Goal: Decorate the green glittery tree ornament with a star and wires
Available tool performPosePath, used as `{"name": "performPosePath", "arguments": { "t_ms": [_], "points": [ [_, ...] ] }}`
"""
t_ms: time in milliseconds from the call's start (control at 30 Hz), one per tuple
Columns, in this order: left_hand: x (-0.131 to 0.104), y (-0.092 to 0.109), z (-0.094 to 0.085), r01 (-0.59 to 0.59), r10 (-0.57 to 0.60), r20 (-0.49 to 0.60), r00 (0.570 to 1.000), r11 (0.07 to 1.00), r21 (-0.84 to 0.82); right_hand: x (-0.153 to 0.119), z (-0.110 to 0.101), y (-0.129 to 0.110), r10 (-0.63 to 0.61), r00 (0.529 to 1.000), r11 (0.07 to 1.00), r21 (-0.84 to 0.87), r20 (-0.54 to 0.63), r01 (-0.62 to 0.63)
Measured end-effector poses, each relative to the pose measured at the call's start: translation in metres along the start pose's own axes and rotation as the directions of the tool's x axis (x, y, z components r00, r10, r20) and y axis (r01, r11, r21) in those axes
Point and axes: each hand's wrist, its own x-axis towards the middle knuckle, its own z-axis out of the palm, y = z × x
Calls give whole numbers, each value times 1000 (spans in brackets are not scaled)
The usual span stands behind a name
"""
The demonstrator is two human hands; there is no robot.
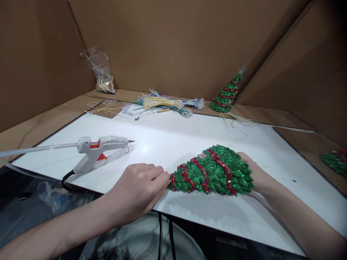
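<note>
A small green glittery Christmas tree with red garland lies on its side above the white board, its tip pointing left. My left hand is closed round the narrow tip. At the wide base, my right hand reaches behind the tree; the foliage covers its fingers, so their grip is hidden. Left of my left hand a white glue gun with an orange trigger rests on the board, a clear glue stick jutting from its rear and its nozzle facing right.
Cardboard walls enclose the white board. Along the back are bundles of coloured wire, a plastic bag and an upright finished-looking tree. Part of another tree shows at right. A crumpled bag lies below the board's left edge.
</note>
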Motion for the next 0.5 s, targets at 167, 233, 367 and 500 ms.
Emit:
{"name": "performPosePath", "arguments": {
  "t_ms": [167, 233, 367, 500],
  "points": [
    [0, 0, -1, -10, 10, -12, 1000, 1000, 18, 0, -1, -1, 4, 1000, 1000, 26, 0, -4],
    [1, 0, -1, -10, 11, -13, 1000, 1000, 19, 0, -1, -1, 1, 1000, 999, 35, 8, -1],
    [2, 1, 0, -4, 5, -22, 1000, 1000, 24, -1, -1, -2, 4, 1000, 999, 41, 6, -5],
    [2, 1, 0, -1, 2, -20, 1000, 1000, 29, -2, 1, 1, 28, 999, 998, 57, -18, -27]
  ]
}}
